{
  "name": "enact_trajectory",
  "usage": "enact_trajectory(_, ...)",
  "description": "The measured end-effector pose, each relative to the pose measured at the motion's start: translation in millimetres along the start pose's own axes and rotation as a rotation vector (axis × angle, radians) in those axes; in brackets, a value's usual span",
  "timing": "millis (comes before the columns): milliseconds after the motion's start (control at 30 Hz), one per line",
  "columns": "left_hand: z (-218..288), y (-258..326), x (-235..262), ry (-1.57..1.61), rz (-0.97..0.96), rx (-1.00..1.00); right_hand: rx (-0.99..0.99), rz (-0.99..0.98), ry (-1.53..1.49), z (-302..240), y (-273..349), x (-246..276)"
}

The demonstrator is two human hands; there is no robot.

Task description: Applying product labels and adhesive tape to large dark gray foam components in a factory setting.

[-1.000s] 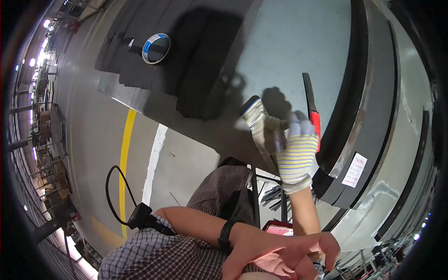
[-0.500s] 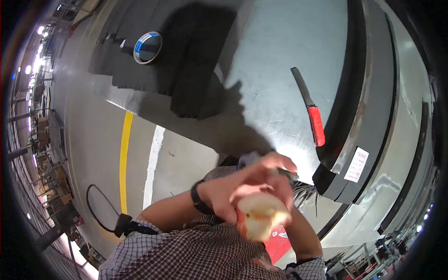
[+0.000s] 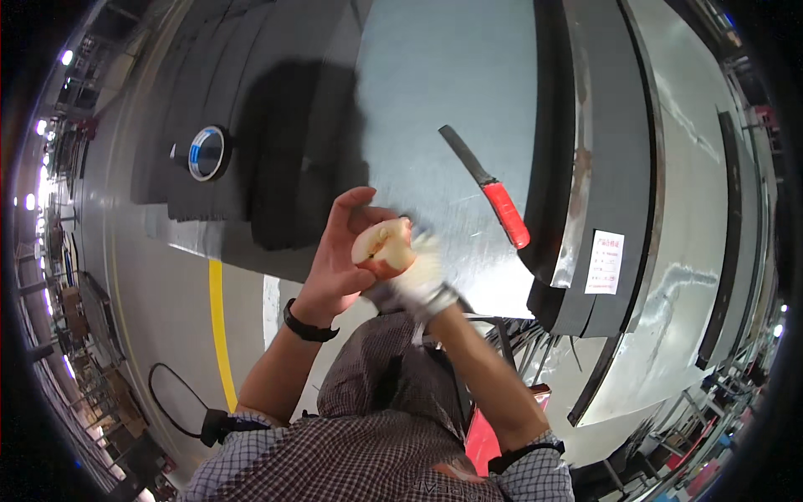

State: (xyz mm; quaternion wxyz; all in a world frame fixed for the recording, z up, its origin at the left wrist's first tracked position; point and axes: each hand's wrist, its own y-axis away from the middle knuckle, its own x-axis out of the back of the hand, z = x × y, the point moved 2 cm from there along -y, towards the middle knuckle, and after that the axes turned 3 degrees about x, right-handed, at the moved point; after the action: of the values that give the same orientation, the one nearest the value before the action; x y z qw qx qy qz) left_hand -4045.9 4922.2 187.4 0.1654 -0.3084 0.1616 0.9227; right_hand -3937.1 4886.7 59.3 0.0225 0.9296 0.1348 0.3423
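Note:
My left hand (image 3: pixel 335 251), bare with a black band at the wrist, grips an apple (image 3: pixel 386 249). Its pale flesh and core show where part is gone, and red skin remains along the edges. Close against the apple's right side is my right hand (image 3: pixel 422 272), in a whitish glove and smeared by motion. Its fingers cannot be made out, nor whether they touch the fruit. A knife with a red handle (image 3: pixel 505 214) and a dark blade lies on the grey metal table (image 3: pixel 443 75), beyond and to the right of my hands.
A roll of tape (image 3: pixel 207 153) rests on dark strips (image 3: pixel 284 167) at the left. Long dark bars (image 3: pixel 615 151) run along the right side, one bearing a white label (image 3: pixel 605 262). Below the table's edge on the right is a red object (image 3: pixel 483 439).
The apple and my left hand have moved up and left, and my left hand now turns the fruit differently. My gloved right hand has come into sight beside it. The whole view has shifted.

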Motion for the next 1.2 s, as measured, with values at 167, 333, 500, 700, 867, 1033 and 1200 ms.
enact_trajectory(167, -27.7, -7.2, 34.3, -0.416, 0.129, -0.05, 0.238, -0.284, -0.262, -56.8, 117.3, 2.8)
enact_trajectory(333, -64.3, -12.5, 35.0, -0.855, 0.118, -0.271, -0.31, -0.089, -0.782, -21.9, 173.6, 45.8)
enact_trajectory(500, -81.2, -14.5, 41.4, -1.018, 0.137, -0.426, -0.416, 0.325, -0.848, -16.7, 191.6, 102.8)
enact_trajectory(700, -68.7, -4.0, 33.3, -1.384, 0.225, -0.347, -0.259, 0.559, -0.458, -12.3, 203.2, 110.0)
enact_trajectory(867, -67.6, 51.3, -16.5, -1.314, 0.219, -0.442, -0.247, 0.664, -0.476, -13.1, 226.2, 105.7)
enact_trajectory(1033, -118.2, 118.6, -83.1, -0.506, -0.118, 0.447, -0.133, 0.617, -0.355, -31.2, 253.0, 100.7)
enact_trajectory(1200, -136.6, 164.2, -107.4, -0.768, -0.105, 0.24, -0.355, 0.66, -0.817, -38.1, 303.8, 76.4)
